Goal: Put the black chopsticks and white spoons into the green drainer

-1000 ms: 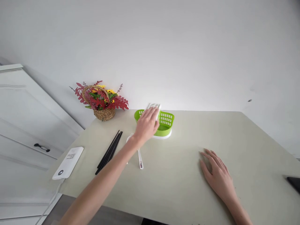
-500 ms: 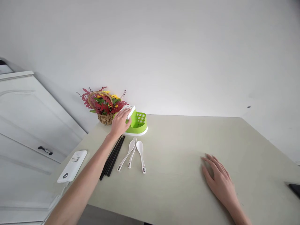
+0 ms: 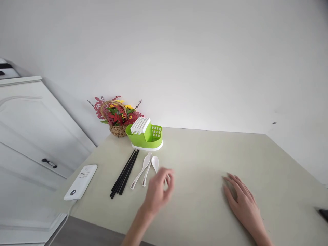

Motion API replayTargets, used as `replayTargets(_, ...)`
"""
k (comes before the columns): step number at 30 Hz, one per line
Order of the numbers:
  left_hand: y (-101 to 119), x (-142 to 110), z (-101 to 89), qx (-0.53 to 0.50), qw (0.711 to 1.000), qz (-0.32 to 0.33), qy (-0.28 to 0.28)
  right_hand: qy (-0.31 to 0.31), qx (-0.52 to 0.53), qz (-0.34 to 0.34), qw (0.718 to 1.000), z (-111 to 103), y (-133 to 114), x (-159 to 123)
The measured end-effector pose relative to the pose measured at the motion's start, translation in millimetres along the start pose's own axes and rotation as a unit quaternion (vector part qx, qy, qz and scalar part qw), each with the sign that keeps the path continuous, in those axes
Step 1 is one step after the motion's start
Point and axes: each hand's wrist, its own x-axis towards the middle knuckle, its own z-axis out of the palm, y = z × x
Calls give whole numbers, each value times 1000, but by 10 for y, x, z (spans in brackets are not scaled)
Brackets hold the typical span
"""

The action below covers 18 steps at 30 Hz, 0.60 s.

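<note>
My left hand (image 3: pixel 158 191) hovers, slightly blurred, by the handle end of the rightmost white spoon (image 3: pixel 155 163) and hides most of that handle. Its fingers are loosely curled with a gap to the thumb, and nothing shows between them. Two more white spoons (image 3: pixel 140 174) lie beside it, bowls pointing away from me. Left of the spoons is a bundle of black chopsticks (image 3: pixel 124 175). Behind them stands a green utensil holder (image 3: pixel 138 139) with a white slotted cover (image 3: pixel 140 125) on its left part. My right hand (image 3: pixel 242 200) rests palm down on the table, fingers stretched.
A wicker basket of artificial flowers (image 3: pixel 118 131) stands behind the holder, near the wall. At the table's left edge lies a white power bank (image 3: pixel 81 182) with a cable. A white cabinet (image 3: pixel 38 136) adjoins the left side. A dark object (image 3: pixel 324 214) sits at the far right.
My left hand has left the white slotted cover and come back toward me and to the right, near the spoons. The cover now shows fully on the holder. My right hand stays put.
</note>
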Motion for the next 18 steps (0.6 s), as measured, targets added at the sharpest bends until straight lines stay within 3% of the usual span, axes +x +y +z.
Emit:
replayTargets(2,55,-294,164,-73,988,-49,-126,-4,-1,0,1000,-14,-6,-5)
replayTargets(5,32,-542,222,-133,963,-112,-205,-10,-1,9,1000,-31,-14,-14)
replayTargets(11,-51,-686,161,-183,948,-176,-194,-9,1,15,1000,-43,-24,-12)
replayTargets(18,-31,-695,180,-193,948,-181,-179,-22,-64,-8,998,-9,-61,-145)
